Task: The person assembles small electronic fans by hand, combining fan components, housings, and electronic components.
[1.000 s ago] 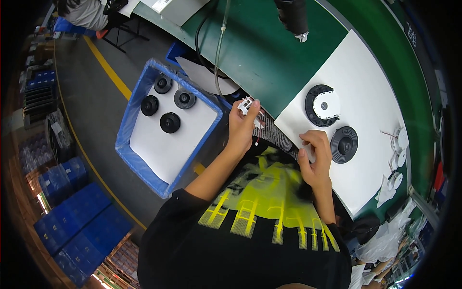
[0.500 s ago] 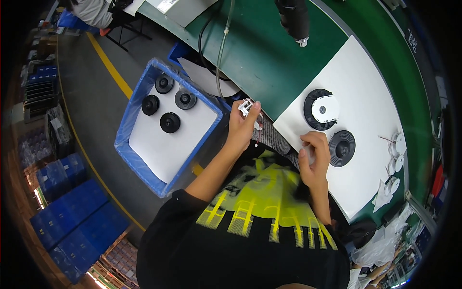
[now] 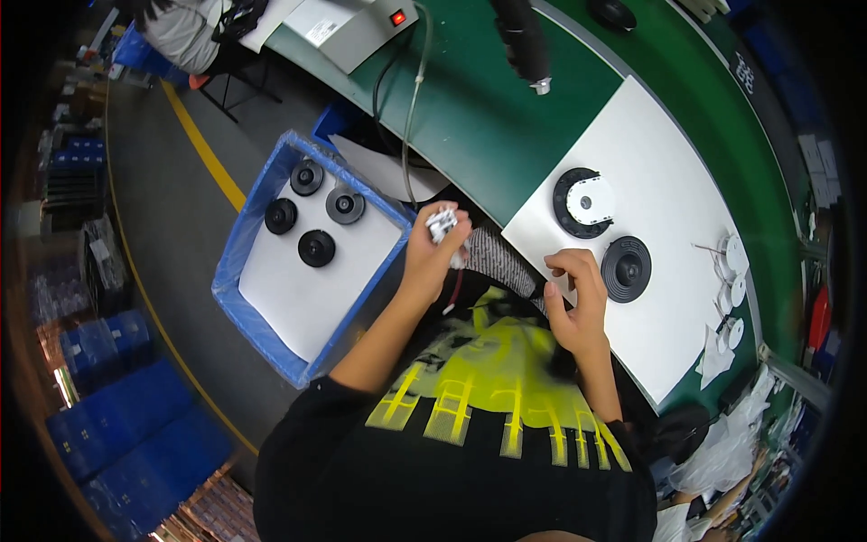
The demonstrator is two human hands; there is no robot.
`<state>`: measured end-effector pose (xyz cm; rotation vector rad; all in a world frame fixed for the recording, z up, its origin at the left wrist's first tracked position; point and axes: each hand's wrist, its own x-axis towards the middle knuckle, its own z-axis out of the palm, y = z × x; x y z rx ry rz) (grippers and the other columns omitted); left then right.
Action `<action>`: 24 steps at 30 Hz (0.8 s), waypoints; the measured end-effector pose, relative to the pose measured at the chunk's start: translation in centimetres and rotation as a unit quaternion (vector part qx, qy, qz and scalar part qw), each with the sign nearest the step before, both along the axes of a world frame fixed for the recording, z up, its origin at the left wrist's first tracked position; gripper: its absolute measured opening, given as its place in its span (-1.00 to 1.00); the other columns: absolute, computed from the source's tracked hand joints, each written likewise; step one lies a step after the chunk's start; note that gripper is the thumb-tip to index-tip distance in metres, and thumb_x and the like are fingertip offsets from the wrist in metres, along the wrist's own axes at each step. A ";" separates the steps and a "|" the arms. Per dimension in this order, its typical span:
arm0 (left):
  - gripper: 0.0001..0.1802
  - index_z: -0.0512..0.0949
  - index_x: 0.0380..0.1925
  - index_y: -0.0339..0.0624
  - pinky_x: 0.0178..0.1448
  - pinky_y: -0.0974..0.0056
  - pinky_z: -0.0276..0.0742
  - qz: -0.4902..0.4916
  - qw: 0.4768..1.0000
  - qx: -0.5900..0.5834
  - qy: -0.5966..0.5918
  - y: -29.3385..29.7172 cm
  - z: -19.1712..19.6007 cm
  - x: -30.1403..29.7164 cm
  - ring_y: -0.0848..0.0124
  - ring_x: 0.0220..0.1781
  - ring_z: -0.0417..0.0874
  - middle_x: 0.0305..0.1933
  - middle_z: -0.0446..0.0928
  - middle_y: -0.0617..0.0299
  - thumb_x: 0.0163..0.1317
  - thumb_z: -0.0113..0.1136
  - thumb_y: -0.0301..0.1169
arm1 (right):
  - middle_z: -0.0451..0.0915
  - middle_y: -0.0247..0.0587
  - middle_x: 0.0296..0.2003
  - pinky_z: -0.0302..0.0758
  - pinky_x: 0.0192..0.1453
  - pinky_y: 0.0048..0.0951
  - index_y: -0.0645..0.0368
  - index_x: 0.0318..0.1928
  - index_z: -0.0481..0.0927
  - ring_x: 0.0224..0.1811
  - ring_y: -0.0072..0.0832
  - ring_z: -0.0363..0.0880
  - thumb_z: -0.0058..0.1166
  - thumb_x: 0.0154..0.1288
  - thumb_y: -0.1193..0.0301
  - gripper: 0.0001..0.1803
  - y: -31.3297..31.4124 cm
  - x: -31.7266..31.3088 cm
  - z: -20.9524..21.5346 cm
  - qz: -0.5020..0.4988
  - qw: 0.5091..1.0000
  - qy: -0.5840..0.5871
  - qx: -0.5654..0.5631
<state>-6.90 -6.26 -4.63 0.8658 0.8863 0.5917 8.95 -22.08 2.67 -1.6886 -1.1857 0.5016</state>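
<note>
My left hand point(image 3: 429, 257) is closed round a few small white plastic pieces point(image 3: 442, 223), slightly blurred. A thin reddish wire with a white plug end point(image 3: 449, 309) hangs below that hand. At the near edge of a white sheet point(image 3: 664, 172), my right hand point(image 3: 580, 298) hovers with fingers curved and thumb apart, nothing visible between them. Beside it on the sheet lies a round black ridged disc point(image 3: 626, 269). Farther off is a black round housing point(image 3: 566, 206) with a white D-shaped part point(image 3: 591, 200) on it.
Left of me stands a blue plastic-lined crate point(image 3: 230, 271) with several black round parts point(image 3: 316, 247) on white sheeting. A screwdriver-like tool point(image 3: 524, 45) hangs above the green bench point(image 3: 488, 135). White round parts with wires point(image 3: 733, 257) lie at the right. A grey box point(image 3: 357, 36) stands far back.
The view has shifted slightly. My left hand has turned and drawn in a little, still holding the white pieces. My right hand stays near the sheet's edge.
</note>
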 end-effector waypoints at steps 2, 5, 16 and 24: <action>-0.47 0.37 0.15 -0.20 -0.15 0.28 0.60 -0.070 0.997 0.010 -0.032 -0.5 3.1 -0.9 0.38 -0.02 0.62 0.04 0.53 0.15 0.22 0.31 -0.32 | 0.51 0.02 -0.17 0.46 -0.02 -0.30 0.29 -0.03 0.52 -0.16 -0.16 0.50 0.15 0.11 0.55 -0.64 0.4 0.6 0.6 0.023 0.999 -0.008 0.032; -0.52 0.37 0.08 -0.20 -0.06 0.44 0.52 -0.205 0.975 0.046 -0.079 -1.8 8.1 0.6 0.56 -0.11 0.55 -0.05 0.51 0.24 0.20 0.34 -0.43 | 0.50 -0.01 -0.08 0.42 0.10 -0.23 0.20 0.07 0.52 -0.04 -0.08 0.48 0.21 0.00 0.51 -0.49 1.1 1.5 3.1 0.108 0.991 -0.029 0.071; -0.38 0.36 0.10 -0.26 -0.10 0.41 0.47 -0.341 0.926 0.156 -0.037 -3.7 9.3 4.9 0.58 -0.20 0.50 -0.17 0.49 0.27 0.12 0.42 -0.28 | 0.48 -0.10 0.00 0.40 0.13 -0.16 0.08 -0.02 0.51 0.04 -0.07 0.47 0.26 -0.16 0.51 -0.45 -1.1 4.7 4.7 0.144 0.985 -0.065 0.067; -0.38 0.34 0.12 -0.25 -0.08 0.43 0.48 -0.368 0.921 0.123 -0.031 -4.7 10.4 6.9 0.56 -0.13 0.52 -0.09 0.47 0.21 0.11 0.42 -0.34 | 0.49 -0.08 0.01 0.46 0.08 -0.23 0.08 -0.04 0.50 0.03 -0.09 0.50 0.37 -0.13 0.46 -0.46 -2.2 4.8 4.0 0.078 0.992 -0.063 0.072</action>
